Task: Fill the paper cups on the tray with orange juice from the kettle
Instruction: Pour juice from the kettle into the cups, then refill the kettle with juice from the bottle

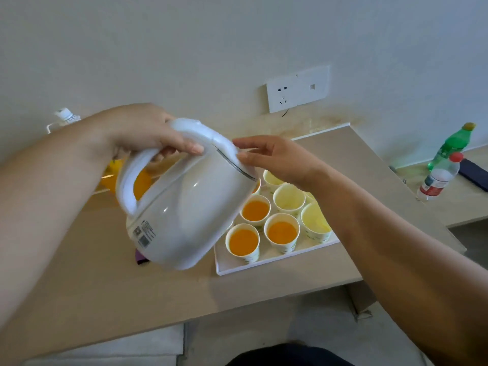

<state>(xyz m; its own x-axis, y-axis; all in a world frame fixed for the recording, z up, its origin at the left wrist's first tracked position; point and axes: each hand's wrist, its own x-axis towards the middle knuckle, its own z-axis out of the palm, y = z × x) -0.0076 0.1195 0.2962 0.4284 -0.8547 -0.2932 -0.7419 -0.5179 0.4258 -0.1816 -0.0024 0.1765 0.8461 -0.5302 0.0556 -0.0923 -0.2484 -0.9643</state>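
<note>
A white kettle [184, 204] hangs tilted to the right above the left side of the white tray [264, 262]. My left hand [148, 130] grips its handle from above. My right hand [274, 157] rests its straight fingers on the kettle's lid near the spout. On the tray stand several paper cups. Three cups hold orange juice: front left [243, 243], front middle [282, 232] and one behind them [255, 210]. Another cup partly hidden under the spout shows some orange. Empty cups [289, 199] stand at the right and back.
The tray sits on a beige table [105, 281] against a wall with a socket [298, 89]. An orange container [113, 175] stands behind the kettle. A green bottle [454, 143] and a clear bottle [439, 178] stand at the far right. A purple item [140, 257] lies under the kettle.
</note>
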